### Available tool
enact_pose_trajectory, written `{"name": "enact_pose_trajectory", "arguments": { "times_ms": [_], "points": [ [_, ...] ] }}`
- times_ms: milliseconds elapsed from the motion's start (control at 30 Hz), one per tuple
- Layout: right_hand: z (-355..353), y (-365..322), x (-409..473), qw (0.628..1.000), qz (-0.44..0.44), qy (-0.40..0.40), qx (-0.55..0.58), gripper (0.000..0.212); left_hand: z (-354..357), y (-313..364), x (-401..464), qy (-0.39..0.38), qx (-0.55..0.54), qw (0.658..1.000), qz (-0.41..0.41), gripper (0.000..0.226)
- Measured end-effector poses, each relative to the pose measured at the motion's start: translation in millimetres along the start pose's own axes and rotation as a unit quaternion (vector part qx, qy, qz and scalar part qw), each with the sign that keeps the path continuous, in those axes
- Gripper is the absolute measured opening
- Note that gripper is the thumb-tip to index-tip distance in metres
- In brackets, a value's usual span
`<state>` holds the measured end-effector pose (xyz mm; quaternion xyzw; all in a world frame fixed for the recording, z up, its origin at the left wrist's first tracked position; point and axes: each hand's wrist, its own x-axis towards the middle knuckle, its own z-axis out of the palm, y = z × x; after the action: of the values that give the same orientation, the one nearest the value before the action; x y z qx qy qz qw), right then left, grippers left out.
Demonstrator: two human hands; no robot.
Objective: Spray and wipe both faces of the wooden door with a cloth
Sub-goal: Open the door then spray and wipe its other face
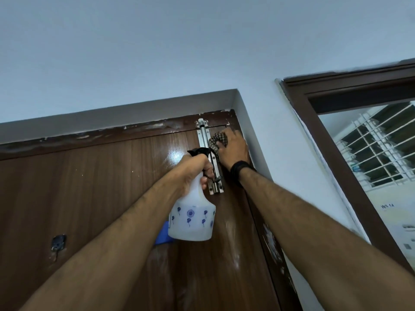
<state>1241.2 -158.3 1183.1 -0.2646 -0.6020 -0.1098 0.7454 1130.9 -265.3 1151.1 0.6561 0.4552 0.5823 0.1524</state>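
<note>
The brown wooden door (101, 187) fills the lower left, seen from below, with a wet glossy patch near its top. My left hand (197, 167) grips the neck of a white spray bottle (193, 221) with blue flower prints and a black trigger head, held up close to the door. My right hand (233, 149) presses a checked cloth (219, 140) against the door's top right corner, right beside a steel tower bolt (207, 153). A black band sits on my right wrist.
The dark door frame (89, 136) shows chipped white paint along its top. A small metal hook (58, 243) is fixed to the door at lower left. A blue object (162, 234) peeks from behind the bottle. At right stands a brown-framed window (370, 158) with white grilles.
</note>
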Motion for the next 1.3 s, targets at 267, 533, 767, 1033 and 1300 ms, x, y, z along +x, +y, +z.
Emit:
{"name": "enact_pose_trajectory", "arguments": {
  "times_ms": [267,533,767,1033,1300],
  "points": [
    [13,-1,49,0.995,-0.085,0.015,-0.053,0.028,4,29,26,0.026,-0.004,0.999,0.036,0.018],
    [7,18,5,0.994,-0.108,0.02,-0.009,0.02,5,17,25,0.032,-0.012,0.999,0.029,0.024],
    [4,1,37,0.997,-0.073,-0.009,-0.016,0.025,-7,16,32,0.055,-0.021,0.998,0.023,0.032],
    [15,-5,40,0.997,-0.058,0.045,-0.031,0.025,-3,11,23,0.027,-0.03,0.999,0.019,0.02],
    [8,17,-18,0.998,-0.051,0.034,-0.015,0.025,-16,-15,-1,0.026,-0.05,0.998,-0.014,0.017]
  ]
}}
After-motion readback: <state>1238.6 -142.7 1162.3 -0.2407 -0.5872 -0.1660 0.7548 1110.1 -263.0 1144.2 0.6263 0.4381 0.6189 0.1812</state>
